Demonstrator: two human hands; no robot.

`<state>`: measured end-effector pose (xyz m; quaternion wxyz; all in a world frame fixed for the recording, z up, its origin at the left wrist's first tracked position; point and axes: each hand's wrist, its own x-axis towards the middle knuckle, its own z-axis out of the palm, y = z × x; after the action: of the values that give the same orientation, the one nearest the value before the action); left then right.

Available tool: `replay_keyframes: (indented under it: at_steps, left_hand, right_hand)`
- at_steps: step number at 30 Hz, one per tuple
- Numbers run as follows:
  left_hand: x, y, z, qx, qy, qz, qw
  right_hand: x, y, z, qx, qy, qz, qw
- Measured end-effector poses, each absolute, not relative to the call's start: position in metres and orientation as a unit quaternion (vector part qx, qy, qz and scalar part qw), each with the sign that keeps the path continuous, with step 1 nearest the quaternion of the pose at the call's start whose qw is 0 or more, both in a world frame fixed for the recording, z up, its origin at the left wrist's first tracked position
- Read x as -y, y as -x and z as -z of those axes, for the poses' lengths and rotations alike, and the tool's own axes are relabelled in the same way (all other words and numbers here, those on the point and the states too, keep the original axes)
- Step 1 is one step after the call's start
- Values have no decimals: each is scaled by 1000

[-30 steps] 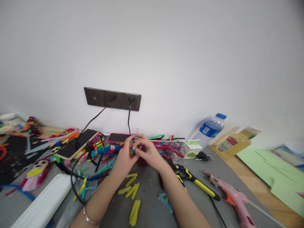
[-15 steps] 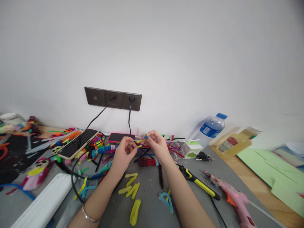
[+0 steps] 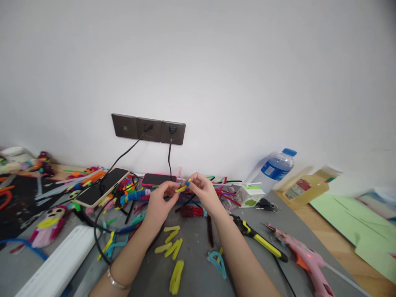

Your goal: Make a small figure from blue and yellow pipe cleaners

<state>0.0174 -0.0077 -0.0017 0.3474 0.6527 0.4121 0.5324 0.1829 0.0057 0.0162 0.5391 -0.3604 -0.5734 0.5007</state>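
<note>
In front of the wall, my left hand and my right hand are close together above the grey table. A short yellow pipe cleaner spans the gap between them, pinched at its ends by thumbs and forefingers. My fingers partly cover it. Below my hands lie several folded yellow pipe cleaner pieces. A bent light blue pipe cleaner rests by my right forearm, and a dark red tool handle is just beneath my hands.
To the right lie a black and yellow tool, a pink glue gun, a small white and green box and a water bottle. On the left are a white power strip, a phone, cables and a pipe-cleaner doll.
My fingertips have shifted on the yellow pipe cleaner, which now shows as one strip between them. My right hand has dipped slightly. The table things have stayed put.
</note>
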Motion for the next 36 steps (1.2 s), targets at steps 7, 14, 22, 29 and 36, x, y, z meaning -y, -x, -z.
replay_keyframes:
  at_steps: [7, 14, 22, 29, 36]
  left_hand:
    - [7, -15, 3, -404, -657, -544, 331]
    - [6, -14, 4, -392, -645, -558, 346]
    - [6, -15, -1, -370, -611, -588, 381]
    - [4, -16, 2, -358, -589, -599, 407]
    - [5, -17, 1, -358, -578, -584, 445]
  right_hand:
    - [-7, -184, -14, 577, 352, -495, 546]
    - [-6, -186, -17, 578, 340, -516, 533]
    - [-5, -189, -20, 596, 354, -489, 529]
    - [-7, -193, -17, 610, 387, -467, 511]
    - [-5, -193, -17, 623, 388, -473, 487]
